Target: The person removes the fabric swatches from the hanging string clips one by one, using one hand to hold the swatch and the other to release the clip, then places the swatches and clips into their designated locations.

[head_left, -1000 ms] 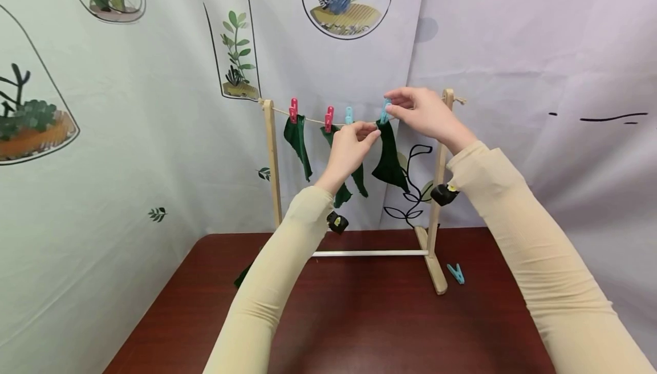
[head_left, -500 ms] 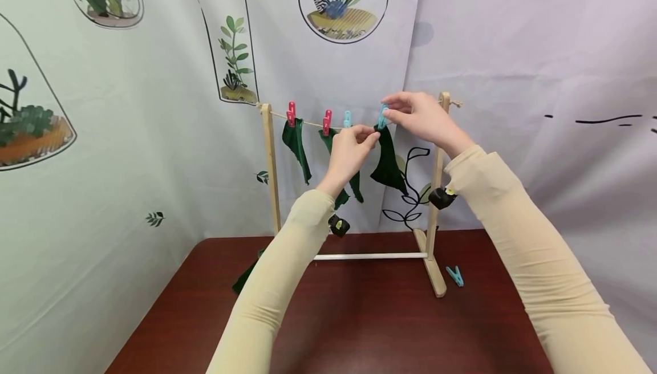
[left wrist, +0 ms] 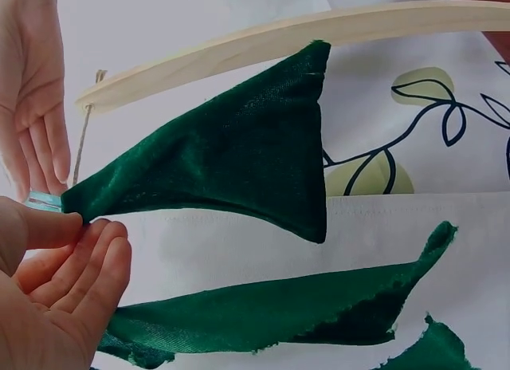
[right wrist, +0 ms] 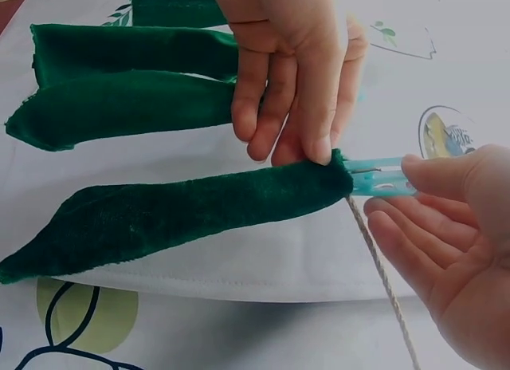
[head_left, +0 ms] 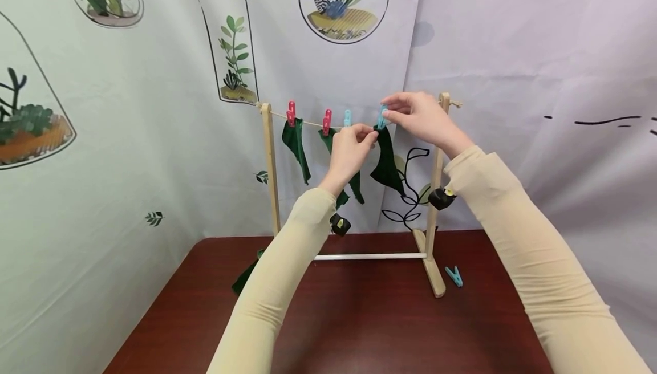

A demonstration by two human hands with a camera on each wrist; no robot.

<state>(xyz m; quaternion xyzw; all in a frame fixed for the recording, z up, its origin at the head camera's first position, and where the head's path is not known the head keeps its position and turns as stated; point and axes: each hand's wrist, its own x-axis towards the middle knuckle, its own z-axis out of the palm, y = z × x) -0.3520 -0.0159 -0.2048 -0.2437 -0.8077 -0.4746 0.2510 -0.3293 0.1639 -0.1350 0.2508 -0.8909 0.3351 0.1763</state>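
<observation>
A dark green velvety cloth (head_left: 388, 163) hangs from the cord (right wrist: 382, 266) near its right end. My left hand (head_left: 350, 150) pinches the top corner of this cloth between thumb and fingers. Right beside it, my right hand (head_left: 423, 120) pinches a light blue clothespin (right wrist: 378, 177) whose tip sits over the cloth's top edge at the cord. Farther left hang more green cloths (head_left: 295, 149), under red clothespins (head_left: 291, 114) and another blue clothespin (head_left: 348, 117). My left hand and forearm partly cover the middle cloths in the head view.
The cord runs between two wooden posts (head_left: 270, 169) joined low down by a white rod (head_left: 369, 256). A loose blue clothespin (head_left: 454, 276) lies on the dark red table (head_left: 390, 322) by the right foot. Another green cloth (head_left: 245, 277) lies at the left, partly behind my forearm.
Both hands keep their hold at the same spot on the cord. The head view has shifted slightly, then stays nearly still. The hanging cloth's lower edge swings a little to the left.
</observation>
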